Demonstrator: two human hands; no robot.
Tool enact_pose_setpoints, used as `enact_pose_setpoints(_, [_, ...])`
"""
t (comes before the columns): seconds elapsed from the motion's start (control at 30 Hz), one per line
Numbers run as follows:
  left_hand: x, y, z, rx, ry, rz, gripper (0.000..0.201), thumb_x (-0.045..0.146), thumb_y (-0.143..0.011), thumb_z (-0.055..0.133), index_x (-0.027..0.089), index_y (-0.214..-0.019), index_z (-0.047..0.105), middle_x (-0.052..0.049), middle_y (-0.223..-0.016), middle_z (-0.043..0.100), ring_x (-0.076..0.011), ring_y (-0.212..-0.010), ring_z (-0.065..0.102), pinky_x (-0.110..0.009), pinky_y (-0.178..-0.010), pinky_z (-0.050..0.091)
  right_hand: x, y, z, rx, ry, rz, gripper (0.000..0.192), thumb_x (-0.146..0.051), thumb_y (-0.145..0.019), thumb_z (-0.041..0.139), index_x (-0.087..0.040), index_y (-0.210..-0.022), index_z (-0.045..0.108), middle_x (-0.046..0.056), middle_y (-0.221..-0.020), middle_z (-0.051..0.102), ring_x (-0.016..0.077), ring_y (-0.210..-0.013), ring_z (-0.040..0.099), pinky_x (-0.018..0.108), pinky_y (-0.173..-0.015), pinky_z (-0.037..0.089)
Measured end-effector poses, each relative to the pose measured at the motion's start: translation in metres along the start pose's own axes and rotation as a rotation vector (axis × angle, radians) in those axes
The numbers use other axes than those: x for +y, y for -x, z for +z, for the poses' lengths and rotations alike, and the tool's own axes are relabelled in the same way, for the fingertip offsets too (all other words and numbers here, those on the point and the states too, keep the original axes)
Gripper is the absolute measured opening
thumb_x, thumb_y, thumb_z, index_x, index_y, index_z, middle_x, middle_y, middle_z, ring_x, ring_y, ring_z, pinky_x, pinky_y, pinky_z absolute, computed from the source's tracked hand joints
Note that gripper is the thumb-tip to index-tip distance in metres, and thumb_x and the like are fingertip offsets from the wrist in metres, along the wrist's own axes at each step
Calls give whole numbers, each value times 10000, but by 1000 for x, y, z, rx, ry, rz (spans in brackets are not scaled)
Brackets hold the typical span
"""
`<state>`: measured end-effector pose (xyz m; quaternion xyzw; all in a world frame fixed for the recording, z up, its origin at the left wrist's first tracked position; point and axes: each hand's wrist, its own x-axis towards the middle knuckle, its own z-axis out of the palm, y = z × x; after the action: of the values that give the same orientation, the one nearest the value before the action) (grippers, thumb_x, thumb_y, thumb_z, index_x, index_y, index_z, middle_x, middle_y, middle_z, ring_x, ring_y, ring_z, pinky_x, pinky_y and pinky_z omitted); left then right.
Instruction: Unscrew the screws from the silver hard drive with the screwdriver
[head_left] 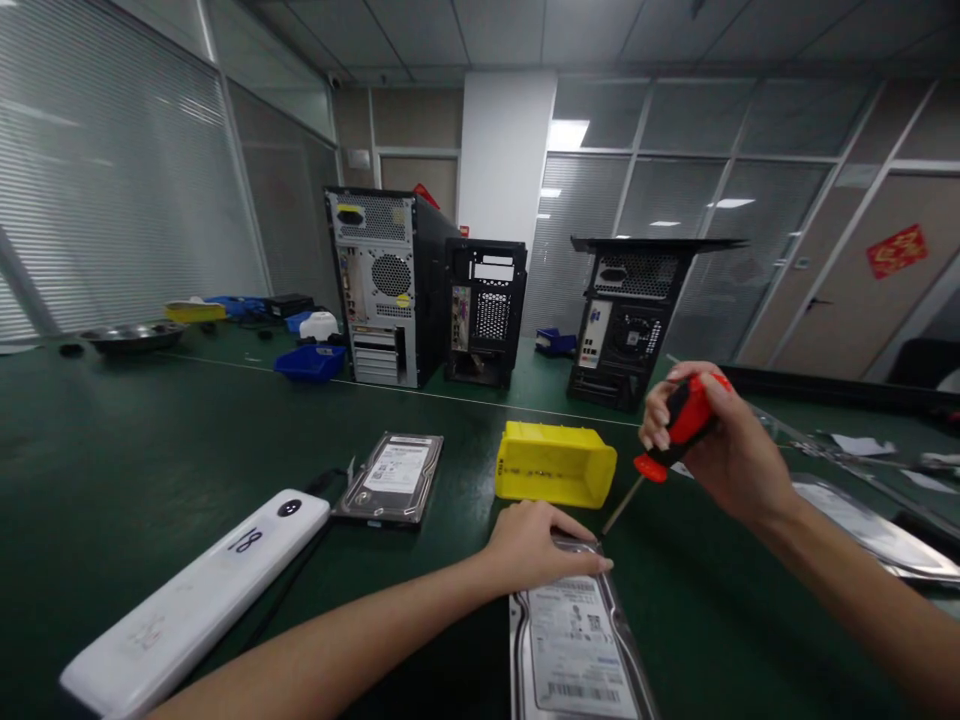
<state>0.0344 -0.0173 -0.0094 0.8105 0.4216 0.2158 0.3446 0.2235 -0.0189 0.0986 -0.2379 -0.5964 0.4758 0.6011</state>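
A hard drive [576,640] lies label-up at the front of the green table. Across its far end rests my left hand [536,545], fingers closed over the casing and thumb along the right edge. My right hand [720,440] is wrapped round the red and black handle of a screwdriver [679,425]. The tilted shaft points down and left, its tip at the drive's far right corner; whether it sits in a screw cannot be made out. Just beyond the drive, a yellow plastic bin [556,465] lies with its opening facing me and small dark bits inside.
A second hard drive [394,478] and a white device marked 18 [199,600] with a cable lie to the left. Several computer cases [375,285] stand at the back, near a blue bin [310,363]. A metal bowl [133,338] is far left; a shiny metal panel [874,530] lies right.
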Motion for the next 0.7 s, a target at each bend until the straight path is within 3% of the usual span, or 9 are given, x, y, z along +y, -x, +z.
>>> enact_pose_setpoints(0.13, [0,-1,1,8,-22,-14,553,708,-673,608,297,-1026,718,5,-1066,713,-231,-979,644,-327,-850,464,0,0,-2,-41,-3,17,331,-433,-910,354,-244,-945,623,35,-737,568,161,-594,546,314,-597,493])
enact_pose_setpoints(0.27, [-1,-1,2,7,-22,-12,554,717,-666,607,308,-1023,717,15,-1058,717,-224,-977,648,-319,-849,462,0,-1,-3,-27,31,24,270,-413,-891,433,-222,-885,623,28,-789,587,152,-642,581,290,-634,521])
enact_pose_setpoints(0.4, [-1,-1,3,26,-18,-13,540,711,-663,617,313,-1013,718,24,-1054,718,-217,-974,652,-321,-857,457,-1,-2,-2,36,36,-44,60,-260,-821,553,-222,-775,548,0,-748,583,131,-636,563,252,-615,512])
enact_pose_setpoints(0.57, [1,-1,2,11,-23,-25,525,693,-683,612,304,-1019,717,10,-1073,712,-225,-991,644,-332,-862,460,-1,-1,-3,17,0,-46,51,-221,-848,523,-247,-806,507,-29,-624,535,108,-498,464,226,-501,447])
enact_pose_setpoints(0.7, [1,0,1,1,-18,-29,542,696,-682,610,293,-1028,717,-5,-1087,705,-227,-1007,636,-331,-866,464,-2,0,-3,-11,-12,-54,198,-392,-883,454,-234,-827,559,1,-677,540,130,-562,509,259,-550,473])
